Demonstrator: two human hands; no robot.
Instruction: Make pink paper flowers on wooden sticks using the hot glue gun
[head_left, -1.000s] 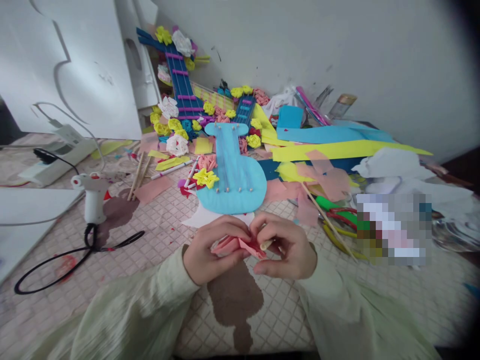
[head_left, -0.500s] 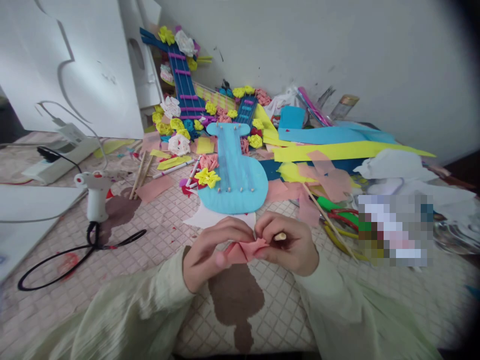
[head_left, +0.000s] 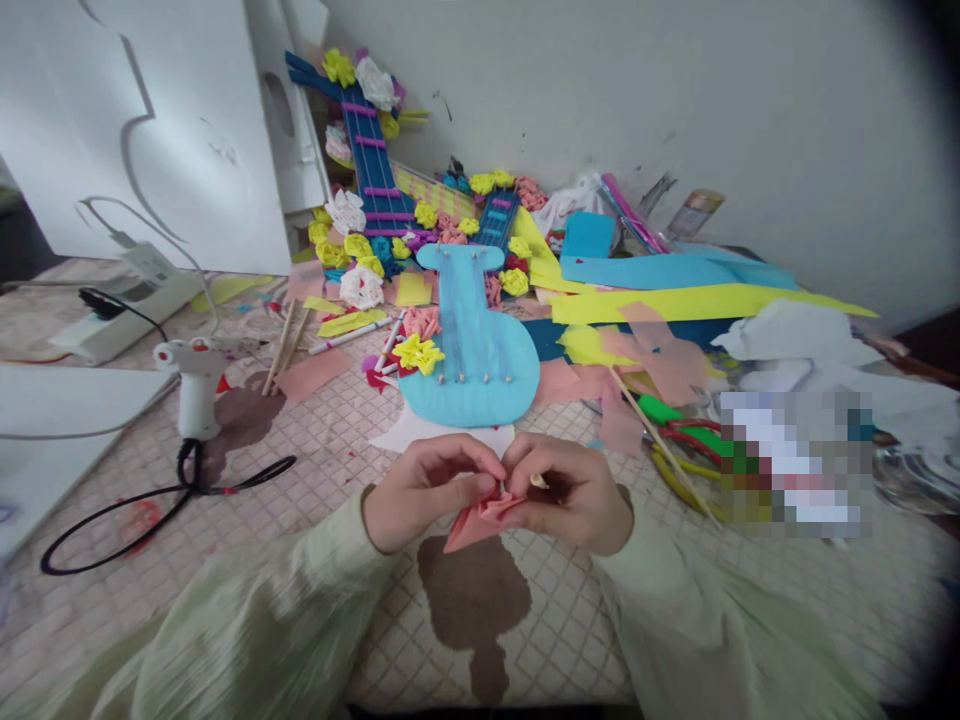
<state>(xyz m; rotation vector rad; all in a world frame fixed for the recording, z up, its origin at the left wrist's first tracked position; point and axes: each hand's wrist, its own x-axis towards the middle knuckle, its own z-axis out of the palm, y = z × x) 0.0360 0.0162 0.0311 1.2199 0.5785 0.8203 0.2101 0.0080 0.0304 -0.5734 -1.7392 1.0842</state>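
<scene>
Both hands meet low in the middle of the head view over a folded piece of pink crepe paper (head_left: 471, 526). My left hand (head_left: 430, 492) pinches its left side between thumb and fingers. Closed on the right side of the paper is my right hand (head_left: 574, 494), and the tip of a thin wooden stick (head_left: 538, 482) pokes out between its fingers. The rest of that stick is hidden in the palm. Just beyond the hands lies a light blue paper instrument shape (head_left: 478, 355) with strings, a yellow paper flower (head_left: 418, 354) at its left edge.
A white glue gun (head_left: 197, 395) with a looped black cord stands at left, near a power strip (head_left: 127, 318). Paper-flowered dark blue instrument necks (head_left: 369, 165) lean at the back. Blue and yellow paper strips (head_left: 697, 302), pliers (head_left: 675, 480) and a bamboo stick (head_left: 664, 445) lie right.
My left fingers have shifted inward to the paper's top. The pink paper is now bunched near my right fingertips, with a folded corner hanging down to the left.
</scene>
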